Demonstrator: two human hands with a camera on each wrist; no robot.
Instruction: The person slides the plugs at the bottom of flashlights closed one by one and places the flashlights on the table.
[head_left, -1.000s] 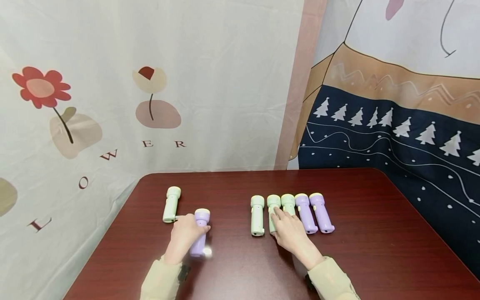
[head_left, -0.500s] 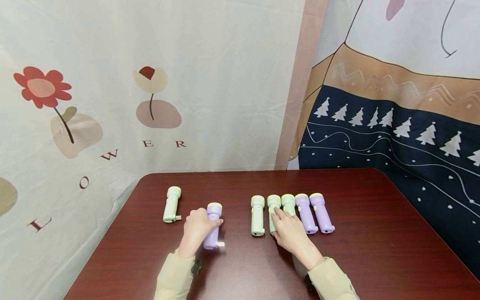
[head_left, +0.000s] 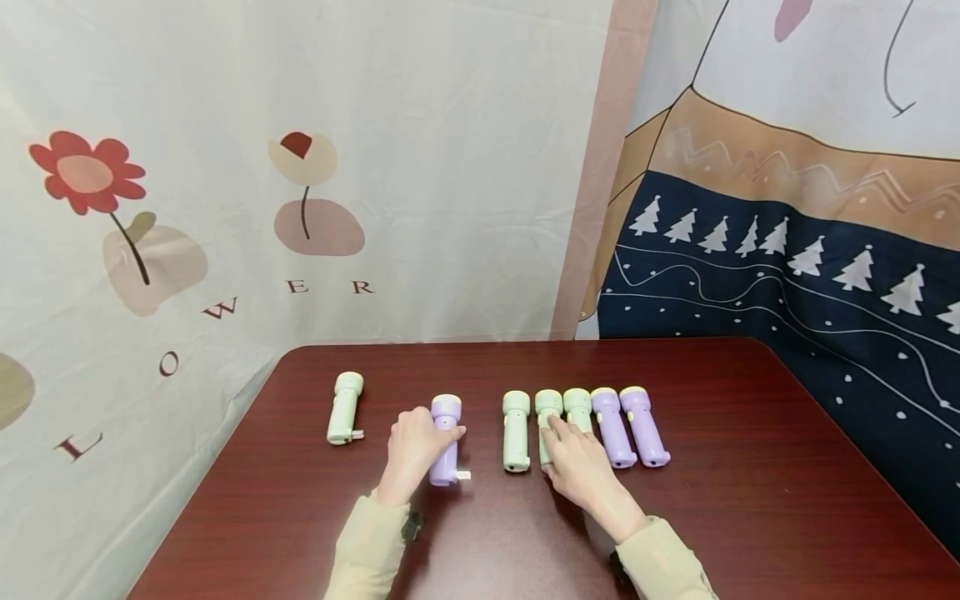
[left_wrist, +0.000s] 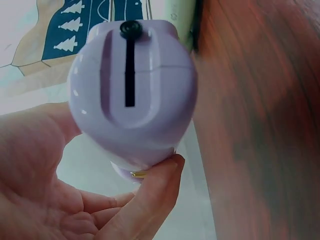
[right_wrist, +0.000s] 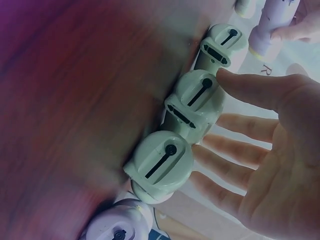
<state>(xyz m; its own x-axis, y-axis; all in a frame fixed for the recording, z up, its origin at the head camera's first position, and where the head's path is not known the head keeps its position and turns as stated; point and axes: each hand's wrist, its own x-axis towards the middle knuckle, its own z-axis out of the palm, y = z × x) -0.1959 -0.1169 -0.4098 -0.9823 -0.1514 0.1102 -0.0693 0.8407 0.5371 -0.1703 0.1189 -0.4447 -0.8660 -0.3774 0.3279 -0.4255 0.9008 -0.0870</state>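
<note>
Worktop: one, dark red-brown and glossy (head_left: 510, 542), carrying the flashlights.
Sleeves: two, pale; left sleeve (head_left: 367, 546) and right sleeve (head_left: 666, 560), with a dark wrist piece (head_left: 412, 527) at the left cuff.
Right hand: released, fingers extended (head_left: 585, 477); it rests over the row, touching the second green flashlight (head_left: 548, 403) and partly covering it.
Left hand: grasping (head_left: 414, 447) the held purple flashlight (head_left: 446, 450), thumb across it.
Held flashlight: one, purple, between the lone green flashlight on the left and the row on the right; lamp end far, small pale plug (head_left: 464, 475) out on the right near its near end. Whether it touches the worktop, I cannot tell.
Row: five side by side, lamp ends far; from left, first green flashlight (head_left: 516, 433), second green, third green flashlight (head_left: 577, 408), first purple flashlight (head_left: 613, 429), second purple flashlight (head_left: 645, 427).
Lone green flashlight: one (head_left: 345, 408), far left, well apart from the row, metal plug (head_left: 357, 434) out on the right.
Flashlight count: seven; four green, three purple.
Cloths: two hang beyond; white cloth (head_left: 450, 167) on the left with two flowers and five letters, tree-print cloth (head_left: 720, 287) on the right.
</note>
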